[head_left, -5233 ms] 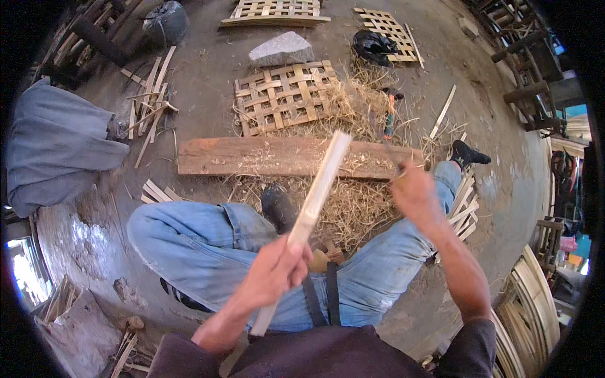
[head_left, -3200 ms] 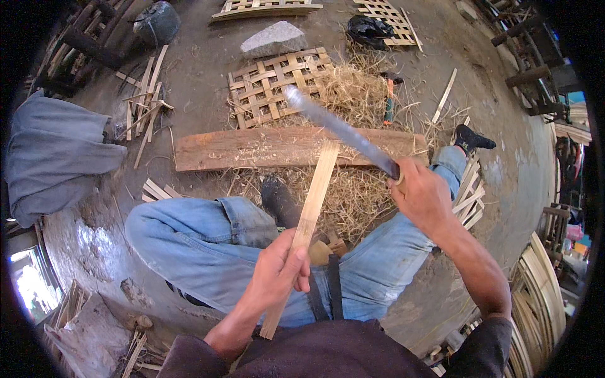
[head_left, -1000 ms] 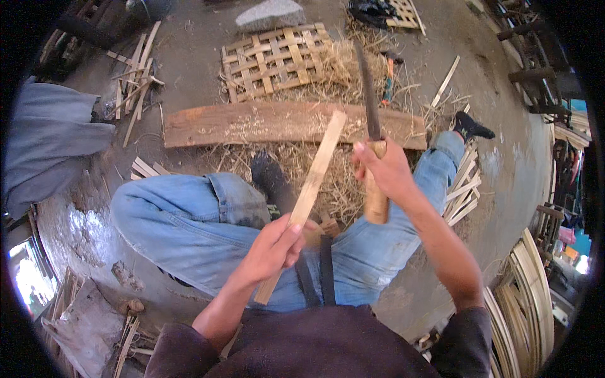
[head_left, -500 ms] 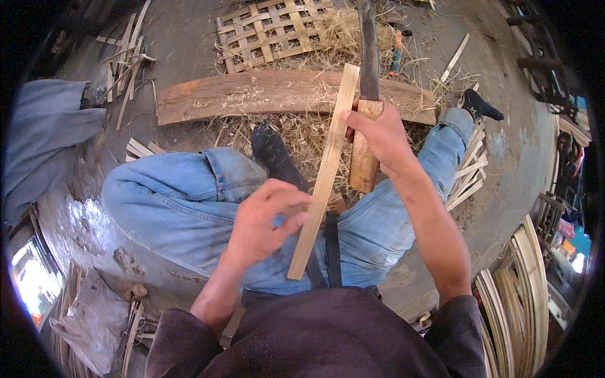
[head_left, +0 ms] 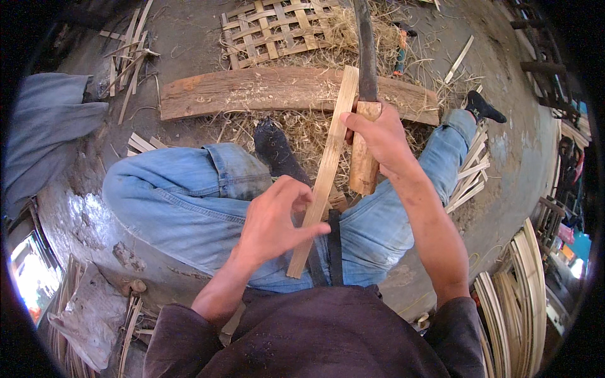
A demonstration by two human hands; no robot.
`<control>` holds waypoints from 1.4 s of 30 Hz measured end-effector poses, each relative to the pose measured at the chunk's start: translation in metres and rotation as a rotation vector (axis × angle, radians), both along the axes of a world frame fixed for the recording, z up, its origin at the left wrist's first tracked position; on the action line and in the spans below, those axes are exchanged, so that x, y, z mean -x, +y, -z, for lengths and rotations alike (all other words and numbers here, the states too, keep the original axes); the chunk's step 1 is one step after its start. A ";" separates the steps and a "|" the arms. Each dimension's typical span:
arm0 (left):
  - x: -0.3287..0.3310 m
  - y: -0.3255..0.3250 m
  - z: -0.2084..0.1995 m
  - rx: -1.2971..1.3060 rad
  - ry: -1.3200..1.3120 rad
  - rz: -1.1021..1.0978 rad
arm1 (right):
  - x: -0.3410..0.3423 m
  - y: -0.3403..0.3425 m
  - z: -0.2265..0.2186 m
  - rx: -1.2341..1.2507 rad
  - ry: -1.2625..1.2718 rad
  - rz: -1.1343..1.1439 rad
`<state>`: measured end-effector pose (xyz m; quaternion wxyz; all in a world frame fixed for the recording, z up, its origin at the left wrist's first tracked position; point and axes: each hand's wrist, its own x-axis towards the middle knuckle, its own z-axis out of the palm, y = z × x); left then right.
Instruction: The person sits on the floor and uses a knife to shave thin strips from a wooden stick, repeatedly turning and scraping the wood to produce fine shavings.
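Note:
My right hand point(head_left: 382, 133) is wrapped round the wooden handle of a long-bladed knife point(head_left: 364, 154), whose dark blade points away from me. The thumb of that hand also pins a flat, pale bamboo strip point(head_left: 326, 173) beside the handle. The strip slants from the blade's base down toward my lap. At its lower half is my left hand point(head_left: 272, 223), thumb stretched across the strip and fingers curved but apart from the thumb. It does not grip the strip.
A curved wooden plank point(head_left: 246, 93) lies across the floor ahead, among shavings point(head_left: 302, 132). Beyond it are a woven bamboo panel point(head_left: 277, 31) and a tool with a green-and-orange handle point(head_left: 401, 53). Cut strips point(head_left: 469, 173) lie by my right leg; longer strips point(head_left: 526, 283) stand behind at right.
My left hand has shifted slightly right, and its thumb now reaches across the strip with a wider gap to the fingers. The right hand, knife and strip stay nearly where they were.

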<state>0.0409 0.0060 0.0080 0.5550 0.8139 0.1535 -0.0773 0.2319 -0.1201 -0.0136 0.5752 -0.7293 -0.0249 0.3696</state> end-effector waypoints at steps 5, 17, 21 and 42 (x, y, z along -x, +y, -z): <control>0.004 -0.006 0.009 0.086 0.099 -0.078 | 0.004 0.002 -0.001 0.006 -0.026 0.037; -0.007 0.022 -0.010 -0.015 0.018 -0.152 | 0.002 -0.010 0.013 0.103 -0.112 -0.027; -0.005 0.019 -0.021 -0.072 0.203 0.057 | 0.004 -0.012 0.011 0.084 -0.099 0.000; 0.005 0.009 -0.011 -0.082 0.099 -0.067 | 0.007 -0.014 0.006 0.071 -0.085 0.022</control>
